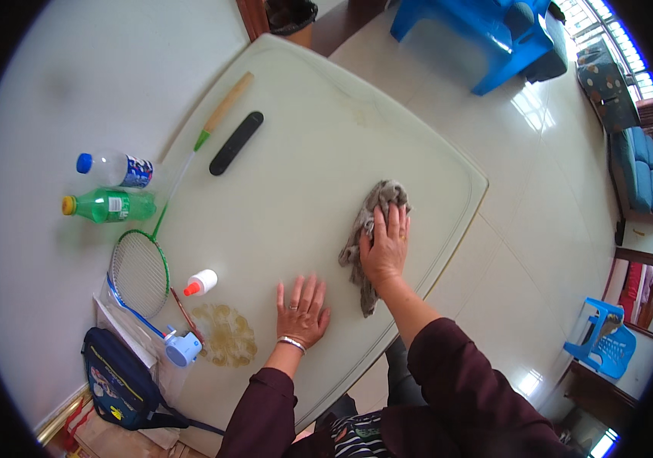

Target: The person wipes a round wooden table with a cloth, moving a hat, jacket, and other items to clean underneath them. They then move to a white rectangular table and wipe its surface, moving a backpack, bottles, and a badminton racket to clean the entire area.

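Observation:
A crumpled grey cloth (361, 229) lies on the pale glass-topped table (303, 143), towards its right side. My right hand (386, 249) is on the cloth, fingers pointing away from me and pressed down over its far part. One end of the cloth trails back towards me beside the wrist. My left hand (302, 312) rests palm down on the tabletop, its fingers spread and nothing in them. To its left are a golden flower pattern (226, 335) on the table and a small white bottle (205, 281) with a red tip.
Along the wall side are a badminton racket (140, 275), a black elongated case (236, 143), a green bottle (111, 206), a clear bottle (111, 167), a light-blue device (182, 348) and a dark blue bag (120, 378). Blue plastic chairs (490, 40) stand on the tiled floor.

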Action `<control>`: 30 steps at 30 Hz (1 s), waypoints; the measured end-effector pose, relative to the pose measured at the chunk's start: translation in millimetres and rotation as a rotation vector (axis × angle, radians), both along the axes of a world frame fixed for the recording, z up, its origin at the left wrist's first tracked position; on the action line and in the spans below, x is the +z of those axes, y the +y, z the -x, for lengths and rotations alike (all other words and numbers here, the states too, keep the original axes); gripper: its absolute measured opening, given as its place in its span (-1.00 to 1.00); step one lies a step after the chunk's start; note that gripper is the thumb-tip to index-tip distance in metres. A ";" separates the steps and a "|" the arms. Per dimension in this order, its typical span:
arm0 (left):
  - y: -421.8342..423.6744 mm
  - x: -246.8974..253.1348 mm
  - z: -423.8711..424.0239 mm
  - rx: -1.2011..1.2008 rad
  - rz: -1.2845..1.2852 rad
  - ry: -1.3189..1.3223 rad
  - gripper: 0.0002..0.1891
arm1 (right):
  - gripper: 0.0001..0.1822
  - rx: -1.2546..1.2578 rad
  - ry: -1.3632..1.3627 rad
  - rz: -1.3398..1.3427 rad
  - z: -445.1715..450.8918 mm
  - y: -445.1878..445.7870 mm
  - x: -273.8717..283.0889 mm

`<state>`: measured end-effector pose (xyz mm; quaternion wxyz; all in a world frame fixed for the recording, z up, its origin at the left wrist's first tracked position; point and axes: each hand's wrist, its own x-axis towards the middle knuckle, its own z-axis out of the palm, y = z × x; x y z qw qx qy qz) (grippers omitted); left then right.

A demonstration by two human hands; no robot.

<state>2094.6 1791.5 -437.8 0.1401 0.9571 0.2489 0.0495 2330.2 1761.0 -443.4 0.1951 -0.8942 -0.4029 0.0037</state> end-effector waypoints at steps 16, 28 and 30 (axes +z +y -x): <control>98.0 -23.0 -112.1 0.868 -0.200 0.215 -0.37 | -0.48 0.548 0.231 0.116 -36.2 -109.9 10.4; 95.0 -15.6 -122.5 0.830 -0.164 0.254 -0.31 | -0.40 0.449 0.251 -0.020 -117.4 115.4 17.1; 96.5 -16.9 -119.4 0.829 -0.170 0.262 -0.32 | -0.44 0.414 0.207 -0.046 -124.1 100.8 12.3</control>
